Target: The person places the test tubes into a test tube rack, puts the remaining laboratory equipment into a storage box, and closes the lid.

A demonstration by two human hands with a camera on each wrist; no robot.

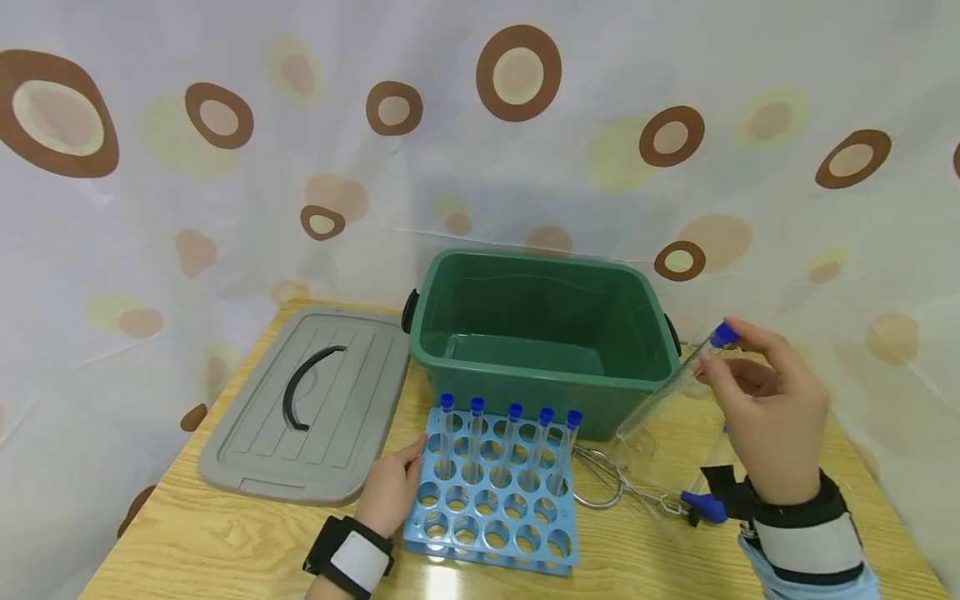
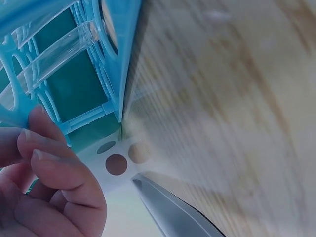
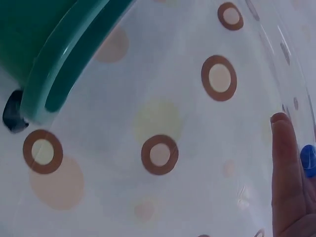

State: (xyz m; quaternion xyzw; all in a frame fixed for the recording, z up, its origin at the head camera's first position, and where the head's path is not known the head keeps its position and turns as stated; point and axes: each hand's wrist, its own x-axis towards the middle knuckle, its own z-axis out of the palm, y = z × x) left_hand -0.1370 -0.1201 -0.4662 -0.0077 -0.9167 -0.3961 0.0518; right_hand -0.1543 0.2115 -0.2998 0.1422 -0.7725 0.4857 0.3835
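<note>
My right hand (image 1: 780,408) pinches a clear test tube (image 1: 667,390) near its blue cap. The tube slants down to the left, overlapping the green tub's right front corner in the head view. In the right wrist view part of that tube's blue cap (image 3: 308,160) shows beside a finger. My left hand (image 1: 390,492) grips the left edge of a light blue test tube rack (image 1: 512,521). Several test tubes (image 1: 510,442) with blue caps stand in a row toward the rack's back. In the left wrist view, curled fingers (image 2: 69,177) lie at the rack's edge.
A green tub (image 1: 540,374) with black handles stands behind the rack. Its grey lid (image 1: 337,450) with a black handle lies to the left. Metal tools (image 1: 600,504) with a ring, and a blue object (image 1: 705,507), lie right of the rack. A patterned curtain (image 1: 465,167) hangs behind.
</note>
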